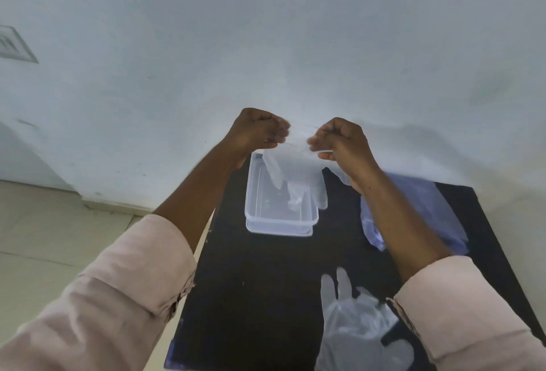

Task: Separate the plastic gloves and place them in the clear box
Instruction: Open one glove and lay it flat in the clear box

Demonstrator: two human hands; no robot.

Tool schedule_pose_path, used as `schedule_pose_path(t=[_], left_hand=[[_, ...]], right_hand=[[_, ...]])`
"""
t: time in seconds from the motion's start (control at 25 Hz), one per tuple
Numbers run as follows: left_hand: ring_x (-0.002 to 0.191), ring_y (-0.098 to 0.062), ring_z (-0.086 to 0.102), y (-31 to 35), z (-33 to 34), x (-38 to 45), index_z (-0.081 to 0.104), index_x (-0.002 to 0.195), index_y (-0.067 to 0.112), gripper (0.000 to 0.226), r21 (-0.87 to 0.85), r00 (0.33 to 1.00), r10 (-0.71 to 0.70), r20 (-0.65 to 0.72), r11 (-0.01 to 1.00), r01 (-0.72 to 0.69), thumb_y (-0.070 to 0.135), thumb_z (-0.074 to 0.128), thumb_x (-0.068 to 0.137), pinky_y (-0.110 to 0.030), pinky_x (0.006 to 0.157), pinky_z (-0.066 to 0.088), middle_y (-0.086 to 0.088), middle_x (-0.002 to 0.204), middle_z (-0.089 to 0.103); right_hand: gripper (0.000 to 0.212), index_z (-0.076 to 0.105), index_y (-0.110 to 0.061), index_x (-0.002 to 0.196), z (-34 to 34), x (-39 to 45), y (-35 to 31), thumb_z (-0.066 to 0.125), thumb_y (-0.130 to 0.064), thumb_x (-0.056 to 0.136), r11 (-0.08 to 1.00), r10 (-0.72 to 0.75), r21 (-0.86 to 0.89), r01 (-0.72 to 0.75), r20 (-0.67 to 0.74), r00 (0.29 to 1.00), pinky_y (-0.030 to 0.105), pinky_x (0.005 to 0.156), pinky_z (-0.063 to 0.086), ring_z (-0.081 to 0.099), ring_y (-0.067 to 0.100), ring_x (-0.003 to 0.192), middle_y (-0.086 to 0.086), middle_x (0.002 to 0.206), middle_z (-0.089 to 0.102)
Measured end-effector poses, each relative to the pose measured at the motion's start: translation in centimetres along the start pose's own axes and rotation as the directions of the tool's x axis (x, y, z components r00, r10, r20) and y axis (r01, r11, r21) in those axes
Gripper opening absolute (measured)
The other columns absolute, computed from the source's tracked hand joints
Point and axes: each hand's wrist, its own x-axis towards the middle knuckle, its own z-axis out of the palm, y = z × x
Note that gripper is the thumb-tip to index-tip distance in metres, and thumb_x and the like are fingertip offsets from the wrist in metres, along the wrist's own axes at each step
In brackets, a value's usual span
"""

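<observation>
A thin clear plastic glove hangs fingers-down over the clear box, its fingertips reaching inside the box. My left hand and my right hand both pinch its cuff from either side, raised above the far end of the box. The box stands on the black table near the table's far left edge. Another loose clear glove lies flat near the table's front, beside my right sleeve.
A bluish plastic bag lies at the right of the table, partly under my right forearm. A white wall rises behind the table. Pale floor tiles show to the left.
</observation>
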Motion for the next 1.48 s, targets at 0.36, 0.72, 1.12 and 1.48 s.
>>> schedule_pose_path(t=[0.36,0.72,1.12,1.48], left_hand=[[0.074,-0.004,0.067,0.8,0.1,11.5,0.077,0.08,0.02,0.017,0.153,0.959,0.164,-0.23,0.979,-0.131,0.015,0.061,0.084,-0.023,0.074,0.05,0.005,0.082,0.075],[0.078,-0.006,0.063,-10.2,0.5,8.5,0.074,0.092,0.006,0.018,0.432,0.927,0.359,-0.107,0.857,-0.282,0.018,0.061,0.094,-0.026,0.076,0.049,-0.002,0.087,0.072],[0.111,-0.019,0.064,-19.5,2.3,6.7,0.069,0.111,0.019,0.033,0.903,0.945,-0.044,0.323,0.314,-0.294,0.032,0.041,0.1,-0.037,0.119,0.023,-0.002,0.117,0.072],[0.138,-0.023,0.038,-20.4,1.0,6.5,0.064,0.123,0.028,0.047,0.863,0.82,-0.283,0.497,0.065,-0.501,0.054,0.036,0.095,-0.052,0.119,0.004,0.004,0.141,0.057]], right_hand=[[0.011,0.061,-0.01,0.075,0.4,12.2,0.7,0.062,-0.012,0.086,0.952,-0.267,-0.189,0.239,-0.14,0.953,0.015,0.06,0.039,0.055,0.002,0.061,-0.006,0.067,0.064],[0.013,0.058,-0.005,0.089,2.5,9.2,11.4,0.053,-0.013,0.097,0.912,-0.3,-0.284,0.295,0.026,0.954,0.014,0.076,0.047,0.067,0.009,0.088,0.005,0.095,0.073],[0.014,0.058,-0.01,0.091,4.8,6.8,19.9,0.045,-0.016,0.091,0.389,-0.082,-0.801,0.454,0.461,0.884,0.044,0.099,0.045,0.064,0.03,0.078,0.012,0.083,0.07],[0.029,0.062,-0.02,0.111,3.9,6.5,19.3,0.042,-0.033,0.094,0.148,0.247,-0.763,0.629,0.645,0.724,0.053,0.117,0.013,0.056,0.026,0.118,0.005,0.115,0.069]])
